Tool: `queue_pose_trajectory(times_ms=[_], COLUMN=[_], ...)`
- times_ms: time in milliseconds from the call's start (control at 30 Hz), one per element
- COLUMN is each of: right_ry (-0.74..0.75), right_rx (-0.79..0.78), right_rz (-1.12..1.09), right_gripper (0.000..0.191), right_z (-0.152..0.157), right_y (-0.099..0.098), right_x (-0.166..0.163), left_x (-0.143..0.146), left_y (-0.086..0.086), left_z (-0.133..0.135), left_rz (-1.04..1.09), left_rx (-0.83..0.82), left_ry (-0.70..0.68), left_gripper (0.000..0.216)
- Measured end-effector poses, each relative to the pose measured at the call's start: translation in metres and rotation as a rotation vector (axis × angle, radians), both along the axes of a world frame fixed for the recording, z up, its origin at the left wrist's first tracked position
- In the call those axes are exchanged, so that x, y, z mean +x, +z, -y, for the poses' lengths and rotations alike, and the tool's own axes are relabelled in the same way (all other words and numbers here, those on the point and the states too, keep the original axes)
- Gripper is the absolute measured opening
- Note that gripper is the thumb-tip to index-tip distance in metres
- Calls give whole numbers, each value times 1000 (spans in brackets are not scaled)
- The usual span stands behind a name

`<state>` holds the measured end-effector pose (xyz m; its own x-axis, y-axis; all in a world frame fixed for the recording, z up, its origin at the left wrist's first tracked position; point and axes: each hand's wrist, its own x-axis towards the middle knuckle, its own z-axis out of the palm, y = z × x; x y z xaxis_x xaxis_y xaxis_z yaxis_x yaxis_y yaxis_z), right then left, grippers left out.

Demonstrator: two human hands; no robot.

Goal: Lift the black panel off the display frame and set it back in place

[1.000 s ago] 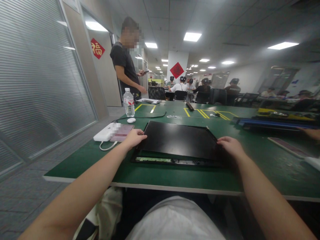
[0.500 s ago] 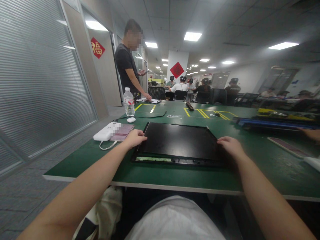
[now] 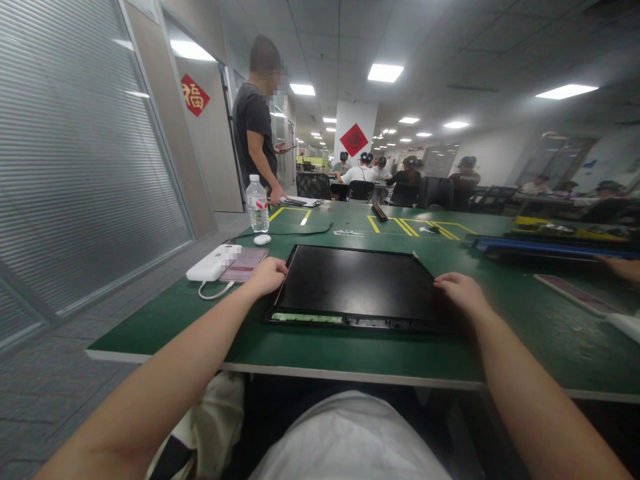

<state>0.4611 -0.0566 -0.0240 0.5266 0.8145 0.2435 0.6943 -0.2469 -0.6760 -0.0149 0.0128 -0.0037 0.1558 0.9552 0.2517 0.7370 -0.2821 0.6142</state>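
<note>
A black flat display panel (image 3: 357, 280) lies in a dark frame on the green table (image 3: 380, 363). Along its near edge runs a strip with a green circuit board (image 3: 307, 319). My left hand (image 3: 267, 276) is closed at the panel's left edge, fingers curled against the rim. At the right edge, my right hand (image 3: 463, 291) pinches the rim near the far right corner, thumb and fingers together.
Left of the panel sit a white power bank (image 3: 214, 263), a phone (image 3: 244, 264), a small white case (image 3: 263, 239) and a water bottle (image 3: 258, 205). A phone (image 3: 570, 293) lies at right. Another person (image 3: 256, 127) stands beyond the table's far left corner.
My left hand has shifted slightly left, its thumb now off the panel's face and at the edge. The standing person's lower hand has drawn back left along the clipboard.
</note>
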Motion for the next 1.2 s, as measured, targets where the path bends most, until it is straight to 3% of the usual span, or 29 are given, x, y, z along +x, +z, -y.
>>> queue_pose_trajectory(times_ms=[267,1200], right_ry=[13,10], right_rx=[-37,-22], right_rz=[-13,-87], right_gripper=[12,9], right_z=[-3,-3], right_y=[-3,-4], right_x=[5,5], left_x=[2,0], left_y=[6,-1], left_z=[6,1], left_rz=[-277,-342], left_rx=[24,117], left_ry=[19,26], left_gripper=[30,30])
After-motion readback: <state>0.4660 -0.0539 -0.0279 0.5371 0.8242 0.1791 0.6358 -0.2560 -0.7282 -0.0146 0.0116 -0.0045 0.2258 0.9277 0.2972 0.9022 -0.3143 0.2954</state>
